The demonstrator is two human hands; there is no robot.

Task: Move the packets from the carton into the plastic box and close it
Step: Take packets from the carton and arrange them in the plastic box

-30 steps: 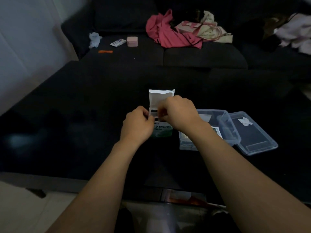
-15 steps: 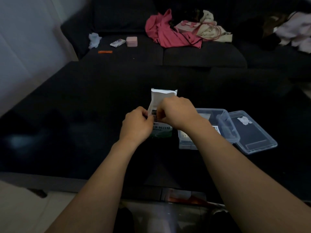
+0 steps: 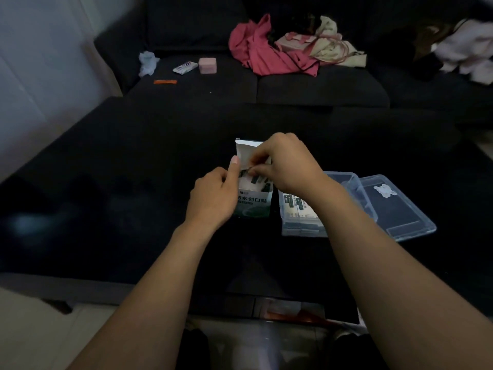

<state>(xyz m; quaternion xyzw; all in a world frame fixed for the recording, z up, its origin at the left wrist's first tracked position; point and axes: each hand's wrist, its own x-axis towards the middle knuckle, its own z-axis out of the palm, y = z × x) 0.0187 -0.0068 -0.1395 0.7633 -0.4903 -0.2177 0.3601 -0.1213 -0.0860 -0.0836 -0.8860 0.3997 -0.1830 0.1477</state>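
Left hand (image 3: 213, 196) steadies the upright carton (image 3: 253, 201) as right hand (image 3: 288, 166) pinches packets (image 3: 256, 180) at its mouth, the open plastic box (image 3: 346, 182) just to the right.

Dark sofa (image 3: 320, 89); pink garment (image 3: 256, 49); pink box (image 3: 207, 65); orange strip (image 3: 165, 82)

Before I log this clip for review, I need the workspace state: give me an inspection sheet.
Surface: dark glossy table, dim light.
Job's things: carton upright, flap open, packets showing at its mouth; plastic box open, some packets inside; lid lying beside it.
Clutter: nothing seen on the table.
Hands: left hand grips the carton; right hand pinches packets at the mouth.
Cables: nothing seen.
Surroundings: dark sofa with pink garment, small pink box, orange stick.
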